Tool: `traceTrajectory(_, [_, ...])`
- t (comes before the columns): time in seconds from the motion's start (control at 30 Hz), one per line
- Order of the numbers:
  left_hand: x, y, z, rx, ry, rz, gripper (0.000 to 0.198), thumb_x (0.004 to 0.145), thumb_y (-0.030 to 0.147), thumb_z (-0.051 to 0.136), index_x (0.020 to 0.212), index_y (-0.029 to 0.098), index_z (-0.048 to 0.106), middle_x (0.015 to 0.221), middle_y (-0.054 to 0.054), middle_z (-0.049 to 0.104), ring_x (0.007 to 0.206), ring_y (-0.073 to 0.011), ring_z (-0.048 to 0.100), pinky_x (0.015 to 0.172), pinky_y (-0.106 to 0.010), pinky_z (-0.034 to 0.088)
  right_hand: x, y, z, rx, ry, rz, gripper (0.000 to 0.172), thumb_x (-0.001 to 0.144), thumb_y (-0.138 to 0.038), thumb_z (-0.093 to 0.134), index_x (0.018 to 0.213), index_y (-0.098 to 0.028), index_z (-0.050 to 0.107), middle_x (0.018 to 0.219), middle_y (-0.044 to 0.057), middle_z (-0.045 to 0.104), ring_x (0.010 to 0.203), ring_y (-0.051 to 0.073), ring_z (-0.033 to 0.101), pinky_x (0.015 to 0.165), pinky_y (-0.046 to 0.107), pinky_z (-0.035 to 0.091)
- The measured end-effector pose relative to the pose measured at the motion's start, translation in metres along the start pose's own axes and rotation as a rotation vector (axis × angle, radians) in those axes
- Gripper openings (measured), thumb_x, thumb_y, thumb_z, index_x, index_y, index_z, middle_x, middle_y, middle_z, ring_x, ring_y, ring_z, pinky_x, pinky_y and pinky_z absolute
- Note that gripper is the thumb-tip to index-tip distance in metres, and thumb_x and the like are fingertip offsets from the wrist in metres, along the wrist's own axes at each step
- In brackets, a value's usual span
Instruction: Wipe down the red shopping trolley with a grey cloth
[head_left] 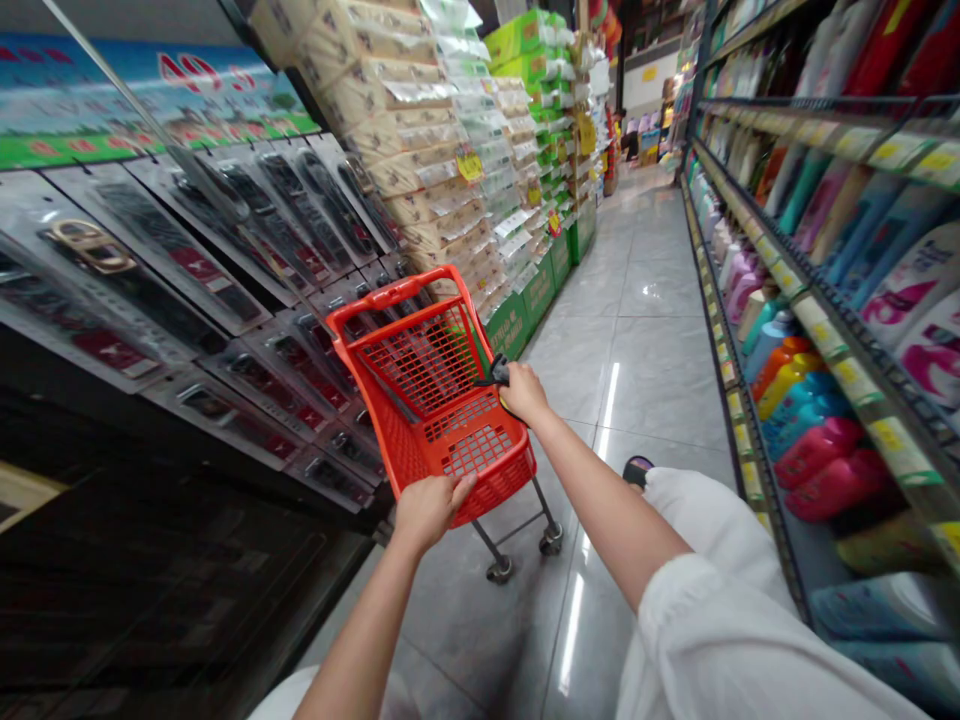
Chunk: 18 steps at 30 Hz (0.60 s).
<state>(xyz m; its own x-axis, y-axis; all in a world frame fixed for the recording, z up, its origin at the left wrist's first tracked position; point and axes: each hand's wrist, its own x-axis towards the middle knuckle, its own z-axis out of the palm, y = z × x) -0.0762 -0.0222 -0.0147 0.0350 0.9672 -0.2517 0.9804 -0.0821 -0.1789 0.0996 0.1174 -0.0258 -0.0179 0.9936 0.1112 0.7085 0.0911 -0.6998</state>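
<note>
A small red plastic shopping cart (pixel 397 440) with a grid basket stands tilted in my view just ahead of me. No goods show in its basket. My left hand (pixel 431 510) is closed over the cart's near rim, thumb lying along the top. My right hand (pixel 525 393) is closed at the cart's right side, around a small black object (pixel 496 370) with a bit of yellow below it; what kind of thing it is I cannot make out. The cart's red handle bar (pixel 386 295) is at its far end, away from both hands.
Packaged belts (pixel 217 240) hang on a rack at the left. Tall stacks of wrapped tissue packs (pixel 420 140) rise behind it on green cartons (pixel 510 325). Shelves of bottles (pixel 814 400) line the right. A tiled aisle (pixel 637 270) runs ahead, with a person (pixel 628 145) far off.
</note>
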Motion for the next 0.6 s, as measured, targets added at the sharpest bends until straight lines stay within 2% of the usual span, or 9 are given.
traceTrajectory(0.1, [0.001, 0.012, 0.0, -0.019, 0.022, -0.058, 0.08, 0.096, 0.059, 0.005, 0.089, 0.019, 0.074, 0.092, -0.015, 0.075, 0.093, -0.0296, 0.07, 0.074, -0.036, 0.048, -0.003, 0.002, -0.006, -0.061, -0.024, 0.04, 0.031, 0.089, -0.029, 0.053, 0.117, -0.015, 0.057, 0.115, 0.016, 0.063, 0.108, 0.027, 0.063, 0.089, 0.035, 0.049])
traceTrajectory(0.3, [-0.016, 0.031, 0.003, -0.036, 0.037, -0.075, 0.079, 0.097, 0.059, 0.007, 0.089, 0.017, 0.074, 0.09, -0.016, 0.075, 0.094, -0.0304, 0.071, 0.075, -0.037, 0.05, -0.065, 0.016, -0.023, -0.254, -0.057, 0.02, 0.029, 0.089, -0.028, 0.052, 0.113, -0.012, 0.059, 0.111, 0.019, 0.064, 0.104, 0.032, 0.065, 0.082, 0.039, 0.051])
traceTrajectory(0.37, [-0.028, 0.039, 0.002, -0.034, 0.014, -0.067, 0.077, 0.097, 0.057, 0.007, 0.09, 0.018, 0.073, 0.09, -0.016, 0.075, 0.093, -0.0304, 0.071, 0.075, -0.038, 0.051, -0.074, 0.015, -0.028, -0.313, -0.043, 0.009, 0.027, 0.089, -0.021, 0.049, 0.111, -0.011, 0.059, 0.11, 0.02, 0.064, 0.104, 0.032, 0.064, 0.082, 0.038, 0.051])
traceTrajectory(0.47, [-0.041, 0.054, 0.0, -0.027, -0.016, -0.01, 0.071, 0.099, 0.053, 0.009, 0.095, 0.019, 0.071, 0.093, -0.014, 0.075, 0.095, -0.0295, 0.071, 0.076, -0.039, 0.052, -0.06, 0.015, -0.033, -0.353, -0.03, -0.012, 0.029, 0.086, -0.01, 0.045, 0.111, -0.011, 0.06, 0.112, 0.021, 0.063, 0.105, 0.031, 0.063, 0.082, 0.037, 0.05])
traceTrajectory(0.6, [-0.041, 0.072, -0.003, -0.043, -0.026, 0.073, 0.059, 0.1, 0.047, 0.016, 0.109, 0.016, 0.065, 0.095, -0.014, 0.075, 0.093, -0.0295, 0.072, 0.075, -0.039, 0.054, -0.012, 0.022, -0.035, -0.209, -0.116, -0.05, 0.027, 0.085, -0.017, 0.054, 0.111, -0.015, 0.061, 0.114, 0.015, 0.066, 0.104, 0.027, 0.064, 0.084, 0.032, 0.048])
